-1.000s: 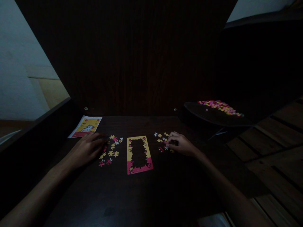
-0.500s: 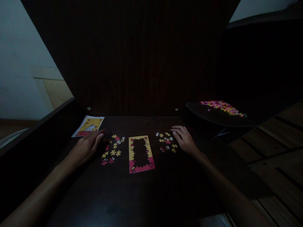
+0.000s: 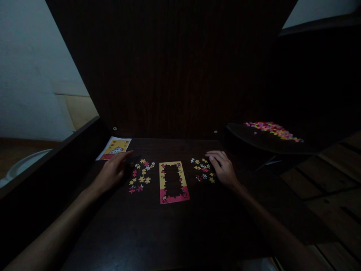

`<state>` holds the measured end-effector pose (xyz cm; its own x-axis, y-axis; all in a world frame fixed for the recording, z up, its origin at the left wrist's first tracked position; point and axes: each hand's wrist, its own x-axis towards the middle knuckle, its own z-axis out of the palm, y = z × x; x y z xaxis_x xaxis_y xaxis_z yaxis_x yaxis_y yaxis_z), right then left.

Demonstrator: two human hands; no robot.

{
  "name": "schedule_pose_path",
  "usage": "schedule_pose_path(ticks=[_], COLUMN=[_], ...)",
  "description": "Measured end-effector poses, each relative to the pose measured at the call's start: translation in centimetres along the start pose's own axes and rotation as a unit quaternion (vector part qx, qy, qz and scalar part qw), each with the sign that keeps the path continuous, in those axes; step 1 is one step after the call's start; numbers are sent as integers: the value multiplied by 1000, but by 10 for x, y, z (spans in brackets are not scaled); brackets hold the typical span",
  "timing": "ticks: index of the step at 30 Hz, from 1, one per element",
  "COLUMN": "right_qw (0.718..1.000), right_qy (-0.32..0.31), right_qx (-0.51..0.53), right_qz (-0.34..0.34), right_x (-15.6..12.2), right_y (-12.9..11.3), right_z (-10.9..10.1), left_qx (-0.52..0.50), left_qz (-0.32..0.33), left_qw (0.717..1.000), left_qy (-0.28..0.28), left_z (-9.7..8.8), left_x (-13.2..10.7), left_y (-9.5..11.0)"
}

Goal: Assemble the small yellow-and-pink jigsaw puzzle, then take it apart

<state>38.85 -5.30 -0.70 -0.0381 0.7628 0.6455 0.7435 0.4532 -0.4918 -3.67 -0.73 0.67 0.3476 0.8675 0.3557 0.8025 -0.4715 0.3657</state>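
Observation:
A yellow and pink jigsaw border frame with a hollow middle lies on the dark table. Several loose yellow, pink and white pieces lie left of it, and another small group of pieces lies to its right. My left hand rests flat beside the left group, fingers stretched out, holding nothing. Stretched flat beside the right group is my right hand, its fingers apart and empty.
A printed picture card lies at the table's far left corner. A dark round tray at the right carries a heap of coloured pieces. A dark panel rises behind the table; wooden floor planks show at right.
My right hand has opened from a pinch over the right pieces and now lies flat beside them. My left hand has slid off the left pieces, toward the card.

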Motion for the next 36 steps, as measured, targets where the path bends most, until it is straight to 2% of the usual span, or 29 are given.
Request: schedule_pose_path(ticks=[4, 11, 17, 20, 24, 36], right_qw=[1000, 983, 987, 992, 994, 995], right_qy=[-10, -49, -19, 6, 29, 2], right_qx=[-9, -130, -122, -105, -92, -90], right_qz=[-15, -122, -103, -68, -42, -38], right_x=[6, -1, -10, -11, -10, -12], right_y=[-10, -16, -12, -7, -2, -5], right_z=[0, 11, 12, 8, 5, 8], left_qx=[-14, -22, -22, -11, -10, -17], left_qz=[-16, -27, -11, 15, 44, 93], left_qw=[1000, 997, 996, 997, 999, 992], left_qy=[16, 66, 91, 71, 17, -81], left_z=[0, 0, 2, 4, 11, 28], left_x=[1, 1, 0, 0, 2, 18], left_y=[2, -2, -1, -2, -2, 10])
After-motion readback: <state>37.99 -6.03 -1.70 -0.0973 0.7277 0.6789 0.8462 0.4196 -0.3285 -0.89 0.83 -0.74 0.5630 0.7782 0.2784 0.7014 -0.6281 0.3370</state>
